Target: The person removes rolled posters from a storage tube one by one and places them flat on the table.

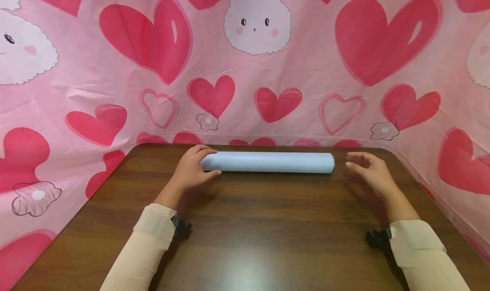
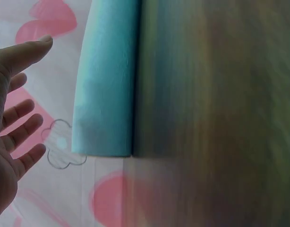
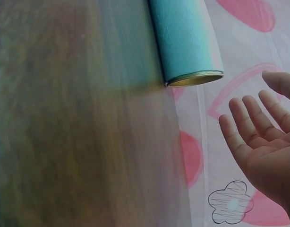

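Observation:
A long, pale bluish-white tube [image 1: 272,161] lies crosswise near the back of the table. It looks teal in both wrist views, and a thin metallic rim [image 3: 194,78] circles its right end. My left hand [image 1: 193,166] is at the tube's left end, thumb and fingers spread apart; in the left wrist view a gap shows between the hand [image 2: 8,132] and the tube [image 2: 105,85]. Off the right end, my right hand [image 1: 371,172] hovers with loosely bent fingers, apart from the tube and holding nothing.
The brown wood-grain table [image 1: 260,223] has rounded back corners. Behind it and along both sides hangs a pink cloth [image 1: 245,69] printed with hearts and rabbits. A small black device [image 1: 181,227] sits at the left cuff, another black device [image 1: 378,237] at the right.

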`<state>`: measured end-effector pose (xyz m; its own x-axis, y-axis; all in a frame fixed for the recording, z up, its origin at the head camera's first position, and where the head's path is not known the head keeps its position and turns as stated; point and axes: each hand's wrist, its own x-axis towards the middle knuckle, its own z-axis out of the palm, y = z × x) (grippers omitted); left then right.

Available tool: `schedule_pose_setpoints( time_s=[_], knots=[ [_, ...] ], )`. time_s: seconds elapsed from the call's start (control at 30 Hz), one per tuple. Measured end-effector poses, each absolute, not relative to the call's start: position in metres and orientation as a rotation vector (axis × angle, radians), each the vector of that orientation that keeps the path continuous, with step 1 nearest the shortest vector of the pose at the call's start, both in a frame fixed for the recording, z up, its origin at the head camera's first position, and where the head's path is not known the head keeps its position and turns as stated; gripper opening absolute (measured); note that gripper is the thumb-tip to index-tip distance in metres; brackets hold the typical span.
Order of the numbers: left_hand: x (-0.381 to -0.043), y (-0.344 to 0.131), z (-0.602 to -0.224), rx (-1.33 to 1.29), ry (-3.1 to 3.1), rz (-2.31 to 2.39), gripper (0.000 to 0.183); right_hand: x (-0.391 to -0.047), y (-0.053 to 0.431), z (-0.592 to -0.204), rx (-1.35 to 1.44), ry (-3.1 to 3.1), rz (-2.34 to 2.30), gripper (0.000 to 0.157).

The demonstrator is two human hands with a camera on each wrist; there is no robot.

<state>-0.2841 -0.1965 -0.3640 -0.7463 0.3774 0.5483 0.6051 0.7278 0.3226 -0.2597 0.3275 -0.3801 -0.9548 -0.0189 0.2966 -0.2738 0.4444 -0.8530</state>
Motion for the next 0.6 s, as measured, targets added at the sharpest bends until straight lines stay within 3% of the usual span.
schedule_pose_setpoints(
  time_s=[0.37, 0.6],
  knots=[
    [-0.305, -0.170, -0.358, -0.859, -2.521, -0.719, 0.061, -0.271, 0.328, -0.383, 0.365, -2.224, 1.959, 0.023],
    [-0.315, -0.156, -0.356, -0.915, -2.577, -0.734, 0.063, -0.273, 0.326, -0.389, 0.419, -2.097, 2.199, 0.030]
  ],
)
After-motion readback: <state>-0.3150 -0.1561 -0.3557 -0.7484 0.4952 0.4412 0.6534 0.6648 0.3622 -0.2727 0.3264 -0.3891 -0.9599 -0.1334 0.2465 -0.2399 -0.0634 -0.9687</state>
